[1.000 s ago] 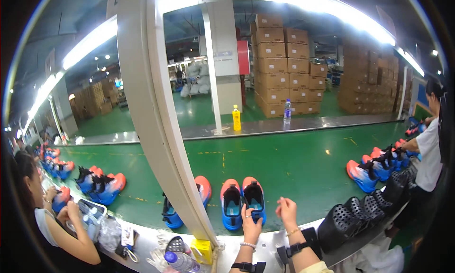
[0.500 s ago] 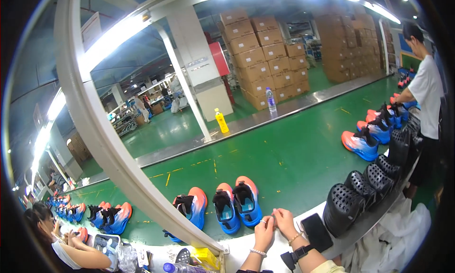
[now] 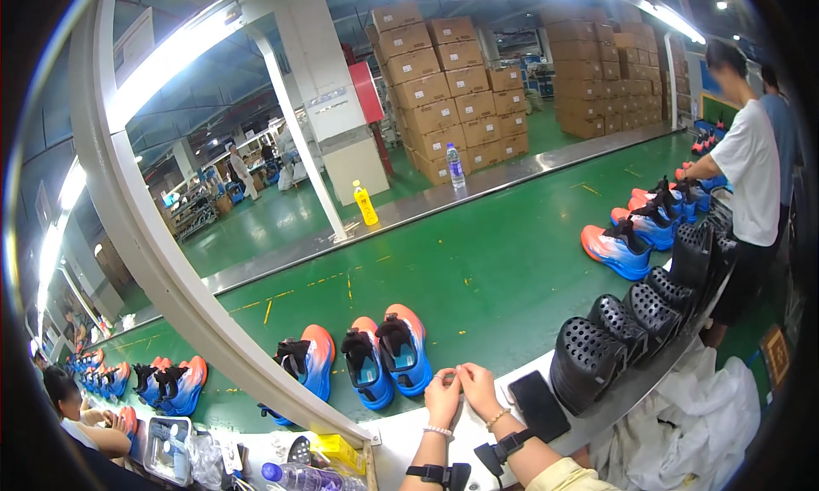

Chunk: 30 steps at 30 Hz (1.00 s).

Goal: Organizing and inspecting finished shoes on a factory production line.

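Observation:
My left hand (image 3: 442,399) and my right hand (image 3: 479,390) meet at the fingertips over the white front ledge (image 3: 397,440) of the green work surface. Both have their fingers pinched together. Whatever they hold, if anything, is too small to make out. Just beyond the left hand, a pair of orange, white and blue sneakers (image 3: 405,354) stands with toes pointing away and the openings facing up. A black smartphone (image 3: 539,406) lies beside my right hand.
Black perforated clogs (image 3: 587,363) line the right edge. More sneakers (image 3: 616,250) stand near a co-worker (image 3: 751,167) at right. A white post (image 3: 196,286) slants across the left. Near its foot are a yellow box (image 3: 338,450) and a water bottle (image 3: 311,476). Another person (image 3: 90,427) sits far left.
The view has swung slightly, so the scene sits further left and the boxes higher. My hands have drawn closer together, with their fingertips now touching.

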Motion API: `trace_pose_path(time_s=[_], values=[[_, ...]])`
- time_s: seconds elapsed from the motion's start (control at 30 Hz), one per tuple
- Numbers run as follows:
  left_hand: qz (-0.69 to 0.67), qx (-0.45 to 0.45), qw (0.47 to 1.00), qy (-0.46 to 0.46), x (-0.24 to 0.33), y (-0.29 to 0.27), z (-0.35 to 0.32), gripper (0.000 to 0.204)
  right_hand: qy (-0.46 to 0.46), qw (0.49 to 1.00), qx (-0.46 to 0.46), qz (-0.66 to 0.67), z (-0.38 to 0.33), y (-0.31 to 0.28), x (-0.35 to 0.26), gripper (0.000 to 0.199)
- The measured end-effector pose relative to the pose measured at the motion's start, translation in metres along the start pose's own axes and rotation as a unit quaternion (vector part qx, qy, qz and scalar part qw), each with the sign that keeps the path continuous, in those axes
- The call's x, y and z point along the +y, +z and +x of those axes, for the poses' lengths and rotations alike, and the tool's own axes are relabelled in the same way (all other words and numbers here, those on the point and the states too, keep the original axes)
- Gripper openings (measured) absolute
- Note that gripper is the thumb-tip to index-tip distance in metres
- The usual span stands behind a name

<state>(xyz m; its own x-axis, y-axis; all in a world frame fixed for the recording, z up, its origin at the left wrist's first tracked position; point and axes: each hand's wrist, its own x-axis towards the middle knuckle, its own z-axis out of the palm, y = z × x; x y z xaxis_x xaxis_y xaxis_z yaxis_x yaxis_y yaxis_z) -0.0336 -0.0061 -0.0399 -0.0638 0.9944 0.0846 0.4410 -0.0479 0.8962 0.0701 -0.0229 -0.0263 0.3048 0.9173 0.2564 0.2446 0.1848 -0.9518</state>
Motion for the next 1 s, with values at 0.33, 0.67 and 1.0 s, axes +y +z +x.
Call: trace_pose_path(time_s=[0.33, 0.67, 1.0], values=[[-0.036, 0.016, 0.999, 0.027, -0.007, 0.006, -0.002, 0.023, 0.008, 1.0, -0.014, 0.005, 0.001, 0.005, 0.02, 0.013], [-0.02, 0.024, 0.999, 0.035, -0.001, 0.008, -0.002, 0.022, -0.009, 1.0, -0.005, 0.007, 0.003, 0.004, 0.02, 0.012], [-0.019, 0.013, 1.0, 0.013, 0.004, 0.009, -0.004, 0.024, -0.007, 1.0, -0.006, 0.01, 0.004, 0.001, 0.026, 0.013]])
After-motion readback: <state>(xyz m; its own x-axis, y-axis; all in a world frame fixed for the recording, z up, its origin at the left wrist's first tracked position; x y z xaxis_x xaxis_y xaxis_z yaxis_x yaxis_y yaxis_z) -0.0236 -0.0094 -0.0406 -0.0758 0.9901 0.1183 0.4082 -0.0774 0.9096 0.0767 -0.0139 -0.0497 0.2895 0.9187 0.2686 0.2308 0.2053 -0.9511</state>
